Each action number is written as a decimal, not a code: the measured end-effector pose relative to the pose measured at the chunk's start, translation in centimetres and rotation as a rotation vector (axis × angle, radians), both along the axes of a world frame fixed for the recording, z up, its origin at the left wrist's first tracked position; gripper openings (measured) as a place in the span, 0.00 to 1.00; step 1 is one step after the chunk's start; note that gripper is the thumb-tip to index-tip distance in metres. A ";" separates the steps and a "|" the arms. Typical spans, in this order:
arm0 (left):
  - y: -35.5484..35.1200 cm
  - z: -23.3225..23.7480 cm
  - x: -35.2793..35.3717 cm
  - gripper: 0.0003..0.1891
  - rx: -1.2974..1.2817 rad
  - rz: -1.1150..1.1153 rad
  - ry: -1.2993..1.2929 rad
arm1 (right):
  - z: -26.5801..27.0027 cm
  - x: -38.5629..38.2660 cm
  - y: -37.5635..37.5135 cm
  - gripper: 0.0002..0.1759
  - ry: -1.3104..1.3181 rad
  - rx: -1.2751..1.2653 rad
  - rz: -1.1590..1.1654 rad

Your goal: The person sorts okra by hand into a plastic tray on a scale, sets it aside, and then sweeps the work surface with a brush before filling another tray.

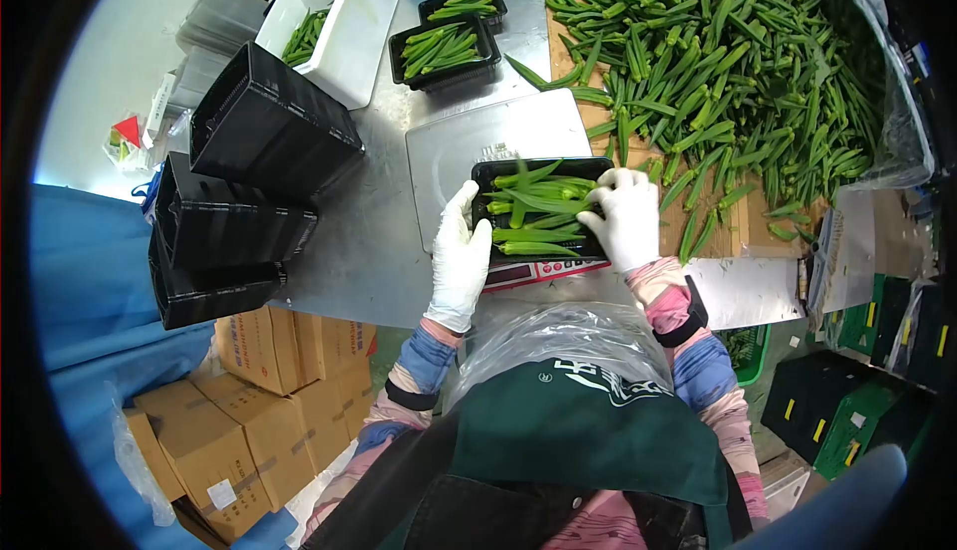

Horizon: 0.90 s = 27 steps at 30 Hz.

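Observation:
A black plastic tray (481, 173) with okra pods (538, 203) in it rests on a scale (439, 146) in front of me. My left hand (459, 256), in a white glove, grips the tray's left side, thumb near the inner edge and fingers along the outside. Over the tray's right end is my right hand (628, 219), also gloved, its curled fingers and thumb closed around the ends of some pods. One pod near the tray's far side looks blurred. Part of the scale's red front panel (548, 273) shows below the tray.
A large okra pile (728, 82) covers cardboard at the right. Two filled trays (444, 52) stand behind the scale. At the left are stacks of black trays (274, 122) and a white bin (359, 32) holding okra. Cardboard boxes (239, 430) sit below the table.

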<state>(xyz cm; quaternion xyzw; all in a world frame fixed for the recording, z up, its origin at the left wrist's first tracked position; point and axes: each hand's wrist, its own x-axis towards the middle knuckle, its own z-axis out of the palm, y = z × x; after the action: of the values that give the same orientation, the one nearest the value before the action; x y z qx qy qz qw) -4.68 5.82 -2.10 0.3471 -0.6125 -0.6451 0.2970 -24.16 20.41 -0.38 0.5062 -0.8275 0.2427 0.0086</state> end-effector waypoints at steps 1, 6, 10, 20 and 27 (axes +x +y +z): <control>0.1 -0.1 0.0 0.30 -0.025 -0.001 -0.008 | -0.3 0.5 -0.2 0.16 -0.021 -0.017 0.051; -0.4 1.1 0.7 0.27 0.034 0.034 -0.058 | -1.6 0.3 0.7 0.08 -0.044 -0.316 -0.042; -3.8 0.7 2.5 0.21 -0.182 0.177 -0.087 | -2.5 -2.5 5.2 0.05 -0.150 -0.340 -0.232; -4.3 2.9 0.2 0.11 -0.847 0.166 -0.426 | -8.6 -0.3 14.4 0.10 -0.516 -0.225 -0.458; 0.5 3.3 -3.7 0.12 -1.182 -0.160 -0.536 | -6.4 1.0 14.1 0.10 -0.390 0.046 -0.470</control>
<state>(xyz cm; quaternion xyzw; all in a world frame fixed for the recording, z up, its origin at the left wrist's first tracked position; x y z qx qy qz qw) -8.41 6.30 1.23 0.2277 -0.9406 -0.1109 0.2260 -23.17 34.47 -6.76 0.2446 -0.9134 0.3076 -0.1059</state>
